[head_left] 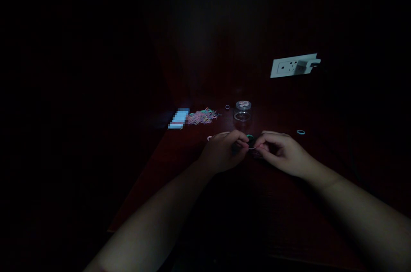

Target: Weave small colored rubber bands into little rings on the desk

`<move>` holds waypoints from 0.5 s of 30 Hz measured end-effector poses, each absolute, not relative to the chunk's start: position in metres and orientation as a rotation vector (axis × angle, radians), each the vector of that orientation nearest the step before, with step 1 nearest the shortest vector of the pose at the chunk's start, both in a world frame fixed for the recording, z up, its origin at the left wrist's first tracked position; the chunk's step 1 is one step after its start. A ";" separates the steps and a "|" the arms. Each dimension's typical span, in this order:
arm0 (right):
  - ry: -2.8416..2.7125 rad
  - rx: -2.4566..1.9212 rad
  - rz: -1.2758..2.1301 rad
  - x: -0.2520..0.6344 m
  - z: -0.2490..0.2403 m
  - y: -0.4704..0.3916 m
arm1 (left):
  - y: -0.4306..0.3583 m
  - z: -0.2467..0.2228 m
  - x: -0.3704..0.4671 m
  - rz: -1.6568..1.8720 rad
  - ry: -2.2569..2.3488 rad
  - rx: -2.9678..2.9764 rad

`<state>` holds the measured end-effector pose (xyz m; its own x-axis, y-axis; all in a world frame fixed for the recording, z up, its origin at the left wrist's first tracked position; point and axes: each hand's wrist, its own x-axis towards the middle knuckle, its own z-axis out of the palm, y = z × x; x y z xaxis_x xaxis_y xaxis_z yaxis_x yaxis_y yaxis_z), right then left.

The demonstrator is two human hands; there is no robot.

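Note:
My left hand [223, 150] and my right hand [282, 152] meet over the dark red table, each closed in a pinch. Stretched between their fingertips is a thin pale elastic hair tie [252, 148], mostly covered by the fingers. A green hair tie [249, 137] shows just behind the fingertips. Under the right fingers lies something small and pinkish, too dim to make out. Beyond the hands stands a clear lidded jar [242, 114] with a ring-like shape visible in it. A pink hair tie [209, 138] peeks out beside my left hand.
A pile of colourful hair ties [203, 117] lies at the back left, next to a lit phone [179, 118]. Single ties rest near the jar and at the right, one of them teal [300, 132]. A wall socket [293, 65] holds a plug. The surroundings are very dark.

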<state>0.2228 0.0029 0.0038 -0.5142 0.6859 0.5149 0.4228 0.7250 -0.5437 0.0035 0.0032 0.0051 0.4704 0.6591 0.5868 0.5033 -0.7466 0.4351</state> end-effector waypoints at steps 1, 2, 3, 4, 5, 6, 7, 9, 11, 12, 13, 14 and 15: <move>-2.185 -0.834 0.459 0.223 0.004 0.003 | 0.003 0.005 0.003 1.130 1.010 2.517; -2.182 -0.835 0.461 0.223 0.004 0.003 | 0.003 0.005 0.003 1.119 1.014 2.519; -2.180 -0.837 0.463 0.223 0.004 0.003 | 0.003 0.005 0.003 1.106 1.016 2.519; -2.178 -0.839 0.464 0.222 0.004 0.003 | 0.003 0.005 0.003 1.094 1.018 2.520; -2.176 -0.841 0.465 0.222 0.004 0.003 | 0.003 0.005 0.003 1.083 1.018 2.522; -2.174 -0.840 0.464 0.222 0.004 0.003 | 0.003 0.005 0.003 1.069 1.017 2.527; -2.172 -0.839 0.462 0.222 0.004 0.003 | 0.003 0.005 0.003 1.058 1.019 2.534; -2.167 -0.833 0.460 0.222 0.004 0.002 | 0.003 0.005 0.003 1.046 1.028 2.547; -2.169 -0.829 0.463 0.222 0.004 0.002 | 0.003 0.006 0.003 1.042 1.029 2.563; -2.171 -0.827 0.465 0.222 0.004 0.002 | 0.004 0.006 0.003 1.038 1.023 2.573; -2.172 -0.826 0.465 0.222 0.004 0.002 | 0.004 0.006 0.003 1.035 1.009 2.588; -2.171 -0.825 0.465 0.222 0.004 0.002 | 0.005 0.005 0.003 1.032 0.991 2.607; -2.170 -0.825 0.464 0.221 0.004 0.002 | 0.006 0.005 0.003 1.030 0.973 2.630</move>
<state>0.2212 0.0021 0.0042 -0.5065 0.6852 0.5235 0.4109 0.7255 -0.5521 0.0030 0.0060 0.0047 0.5529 0.6232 0.5531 0.5169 -0.7772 0.3589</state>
